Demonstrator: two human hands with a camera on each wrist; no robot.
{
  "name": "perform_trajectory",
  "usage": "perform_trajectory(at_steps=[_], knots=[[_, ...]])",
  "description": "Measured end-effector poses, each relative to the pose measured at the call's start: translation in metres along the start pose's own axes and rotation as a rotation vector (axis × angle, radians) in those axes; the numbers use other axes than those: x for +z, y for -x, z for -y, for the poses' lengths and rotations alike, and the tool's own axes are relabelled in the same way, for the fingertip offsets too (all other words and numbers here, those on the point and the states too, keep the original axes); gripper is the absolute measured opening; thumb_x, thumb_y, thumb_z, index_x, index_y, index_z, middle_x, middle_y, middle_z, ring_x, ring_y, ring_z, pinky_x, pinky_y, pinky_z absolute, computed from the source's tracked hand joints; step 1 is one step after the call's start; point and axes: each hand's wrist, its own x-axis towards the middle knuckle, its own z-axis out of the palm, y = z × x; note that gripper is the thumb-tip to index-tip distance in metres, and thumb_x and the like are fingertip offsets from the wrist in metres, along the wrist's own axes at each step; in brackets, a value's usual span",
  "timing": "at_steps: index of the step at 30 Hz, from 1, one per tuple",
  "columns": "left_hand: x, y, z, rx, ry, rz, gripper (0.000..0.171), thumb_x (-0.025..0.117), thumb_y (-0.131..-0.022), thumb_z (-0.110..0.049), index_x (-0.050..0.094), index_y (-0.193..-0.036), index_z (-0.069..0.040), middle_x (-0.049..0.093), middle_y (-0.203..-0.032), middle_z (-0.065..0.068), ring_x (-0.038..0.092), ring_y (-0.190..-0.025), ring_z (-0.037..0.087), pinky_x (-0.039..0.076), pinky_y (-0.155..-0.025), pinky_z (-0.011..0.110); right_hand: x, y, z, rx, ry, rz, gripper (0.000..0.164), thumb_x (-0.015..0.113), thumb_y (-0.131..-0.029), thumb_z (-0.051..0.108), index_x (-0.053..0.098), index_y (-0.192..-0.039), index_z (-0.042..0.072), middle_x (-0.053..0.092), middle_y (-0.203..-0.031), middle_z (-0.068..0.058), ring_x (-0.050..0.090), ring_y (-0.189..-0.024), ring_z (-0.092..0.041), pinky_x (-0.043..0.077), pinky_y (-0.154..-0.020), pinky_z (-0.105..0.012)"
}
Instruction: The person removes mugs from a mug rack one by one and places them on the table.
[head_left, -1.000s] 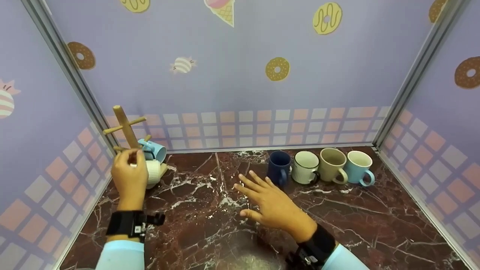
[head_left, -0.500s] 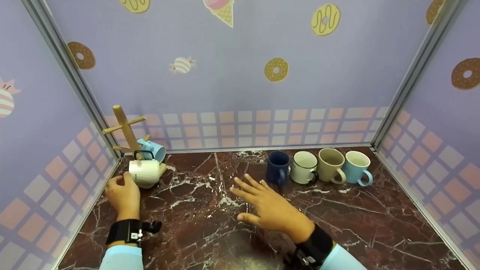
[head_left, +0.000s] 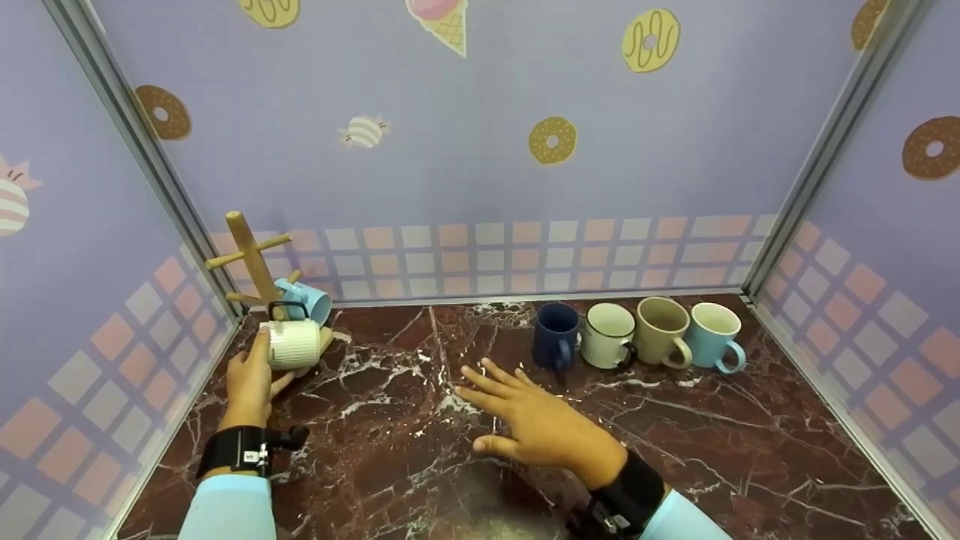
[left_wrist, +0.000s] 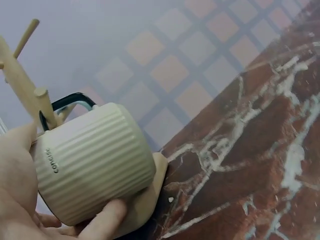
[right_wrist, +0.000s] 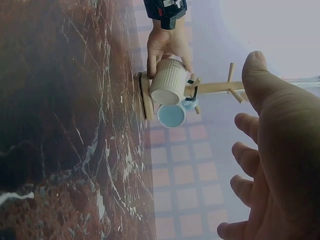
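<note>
A white ribbed mug [head_left: 295, 345] with a black handle hangs sideways on a lower peg of the wooden mug rack [head_left: 256, 259]. My left hand [head_left: 251, 380] grips it from the near left; in the left wrist view the thumb [left_wrist: 106, 220] lies under its side. The handle [left_wrist: 75, 100] loops around the peg [left_wrist: 44, 106]. Behind it, a light blue mug [head_left: 313, 304] hangs on another peg. My right hand [head_left: 546, 422] hovers over the table with fingers spread, holding nothing.
At the back right stand a navy mug [head_left: 556, 334], a white mug with a black handle [head_left: 609, 337], a beige mug [head_left: 661, 330] and a light blue mug [head_left: 712, 334], all upright on the marbled table [head_left: 405, 465]. Patterned walls [head_left: 480, 172] enclose the table.
My left hand moved down from the handle and peg to the near side of the white mug, then took hold of its body. The right hand shifted slightly left.
</note>
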Motion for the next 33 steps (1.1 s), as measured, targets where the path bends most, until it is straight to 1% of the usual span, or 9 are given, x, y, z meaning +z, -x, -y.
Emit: perform_trajectory(at_steps=[3,6,12,19,23,26,28,32,33], knots=[[-0.003,0.000,-0.003,-0.018,0.001,0.016,0.112,0.056,-0.110,-0.066,-0.014,-0.182,-0.014,-0.003,-0.191,0.017,0.036,-0.171,0.035,0.055,-0.121,0.040,0.001,-0.001,0.002,-0.001,-0.004,0.011,0.084,0.044,-0.109,0.080,0.023,-0.181,0.042,0.005,-0.191,0.012,0.009,-0.180,-0.034,0.019,-0.139,-0.073],[-0.006,0.000,-0.002,-0.016,-0.019,0.012,0.114,0.058,-0.109,-0.067,-0.011,-0.182,-0.014,0.004,-0.191,0.017,0.041,-0.169,0.036,0.057,-0.119,0.038,0.002,-0.001,0.002,-0.002,-0.004,0.018,0.084,0.043,-0.109,0.080,0.022,-0.181,0.042,0.005,-0.191,0.012,0.009,-0.179,-0.034,0.020,-0.139,-0.073],[-0.010,0.003,-0.003,0.013,-0.070,-0.015,0.112,0.058,-0.108,-0.070,0.000,-0.184,-0.012,0.015,-0.190,0.019,0.048,-0.164,0.039,0.060,-0.113,0.036,0.003,-0.001,0.003,-0.003,-0.007,0.024,0.085,0.043,-0.109,0.080,0.022,-0.181,0.041,0.005,-0.191,0.013,0.009,-0.179,-0.034,0.020,-0.139,-0.073],[-0.006,0.009,-0.009,0.037,-0.034,-0.055,0.102,0.063,-0.108,-0.067,0.022,-0.182,-0.011,0.030,-0.186,0.019,0.051,-0.162,0.036,0.060,-0.116,0.040,0.003,0.001,0.001,-0.001,-0.024,0.016,0.084,0.046,-0.109,0.077,0.022,-0.181,0.041,0.006,-0.191,0.015,0.013,-0.179,-0.035,0.022,-0.138,-0.073],[-0.001,0.015,-0.014,0.095,-0.060,-0.146,0.093,0.077,-0.103,-0.060,0.047,-0.171,-0.003,0.053,-0.164,0.021,0.075,-0.124,0.027,0.069,-0.100,0.036,0.003,0.001,0.000,0.008,-0.038,0.019,0.083,0.046,-0.109,0.078,0.021,-0.181,0.044,0.006,-0.191,0.016,0.015,-0.179,-0.037,0.022,-0.139,-0.073],[0.003,0.022,-0.019,0.139,-0.135,-0.238,0.091,0.088,-0.095,-0.057,0.059,-0.161,-0.002,0.061,-0.146,0.013,0.071,-0.098,0.012,0.070,-0.086,0.025,0.002,0.002,-0.001,0.012,-0.040,0.020,0.083,0.045,-0.109,0.079,0.020,-0.180,0.045,0.005,-0.190,0.016,0.014,-0.179,-0.036,0.021,-0.139,-0.072],[0.005,0.028,-0.022,0.157,-0.199,-0.289,0.093,0.091,-0.091,-0.060,0.061,-0.160,-0.005,0.064,-0.145,0.012,0.067,-0.100,0.011,0.064,-0.085,0.020,0.001,0.002,-0.001,0.012,-0.040,0.018,0.082,0.045,-0.109,0.078,0.020,-0.180,0.046,0.006,-0.190,0.016,0.014,-0.179,-0.035,0.021,-0.140,-0.072],[0.009,0.041,-0.030,0.216,-0.324,-0.374,0.095,0.088,-0.089,-0.070,0.064,-0.160,-0.011,0.064,-0.155,0.013,0.061,-0.122,0.022,0.049,-0.093,0.028,0.000,0.002,-0.002,0.005,-0.039,0.010,0.081,0.045,-0.110,0.077,0.020,-0.180,0.046,0.006,-0.191,0.015,0.013,-0.179,-0.034,0.021,-0.139,-0.072],[0.010,0.045,-0.032,0.242,-0.346,-0.391,0.094,0.087,-0.088,-0.070,0.064,-0.159,-0.012,0.063,-0.156,0.014,0.061,-0.126,0.026,0.049,-0.094,0.032,-0.001,0.002,-0.002,0.005,-0.038,0.008,0.081,0.045,-0.110,0.077,0.020,-0.180,0.046,0.006,-0.191,0.015,0.013,-0.179,-0.034,0.021,-0.139,-0.073]])
